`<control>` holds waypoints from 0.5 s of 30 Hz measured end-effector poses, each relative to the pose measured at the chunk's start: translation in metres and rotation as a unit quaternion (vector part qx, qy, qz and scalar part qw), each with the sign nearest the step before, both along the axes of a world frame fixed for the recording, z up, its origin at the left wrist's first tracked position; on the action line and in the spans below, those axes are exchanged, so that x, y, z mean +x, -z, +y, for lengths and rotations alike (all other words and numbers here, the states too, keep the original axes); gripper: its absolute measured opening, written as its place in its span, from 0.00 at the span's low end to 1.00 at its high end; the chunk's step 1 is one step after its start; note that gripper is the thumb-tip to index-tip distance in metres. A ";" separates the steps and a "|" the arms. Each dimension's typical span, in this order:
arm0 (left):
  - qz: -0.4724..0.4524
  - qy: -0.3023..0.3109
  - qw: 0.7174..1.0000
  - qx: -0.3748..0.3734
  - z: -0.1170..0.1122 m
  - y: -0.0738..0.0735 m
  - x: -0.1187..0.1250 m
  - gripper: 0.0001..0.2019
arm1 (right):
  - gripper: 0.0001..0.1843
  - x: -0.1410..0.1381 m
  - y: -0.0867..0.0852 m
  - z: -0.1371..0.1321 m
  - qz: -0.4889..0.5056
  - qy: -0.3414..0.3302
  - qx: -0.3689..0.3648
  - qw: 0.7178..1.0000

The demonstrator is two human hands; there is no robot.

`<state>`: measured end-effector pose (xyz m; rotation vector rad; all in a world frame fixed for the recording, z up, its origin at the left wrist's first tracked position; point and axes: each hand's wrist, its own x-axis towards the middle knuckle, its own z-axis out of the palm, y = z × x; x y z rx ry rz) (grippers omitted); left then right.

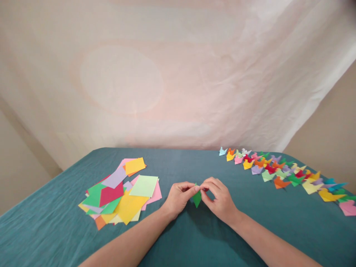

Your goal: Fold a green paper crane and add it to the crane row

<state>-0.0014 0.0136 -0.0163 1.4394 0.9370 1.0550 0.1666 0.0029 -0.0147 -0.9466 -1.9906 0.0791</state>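
A small green folded paper (197, 200) is held between my two hands above the middle of the table, its pointed end hanging down. My left hand (179, 196) pinches it from the left, with the thumb laid across its upper part. From the right, my right hand (218, 196) pinches its upper edge between thumb and fingertips. Both hands are closed on the paper, and the fingers hide most of its top, so its full shape cannot be made out.
Loose paper squares (133, 205) in several colours lie in an overlapping pile on the left. Rows of folded paper birds (282, 183) stand along the right side. A blue-green cloth covers the table (178, 244), and a pale curtain (178, 81) hangs behind its far edge.
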 end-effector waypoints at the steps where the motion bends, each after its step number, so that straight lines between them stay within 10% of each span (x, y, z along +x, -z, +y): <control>1: -0.005 0.000 1.000 -0.001 0.000 -0.001 0.000 0.14 | 0.04 0.000 0.001 0.000 0.004 0.003 -0.001 1.000; 15: -0.047 0.022 0.999 -0.008 0.000 -0.008 -0.001 0.16 | 0.04 -0.003 0.002 -0.004 0.076 -0.006 -0.066 0.995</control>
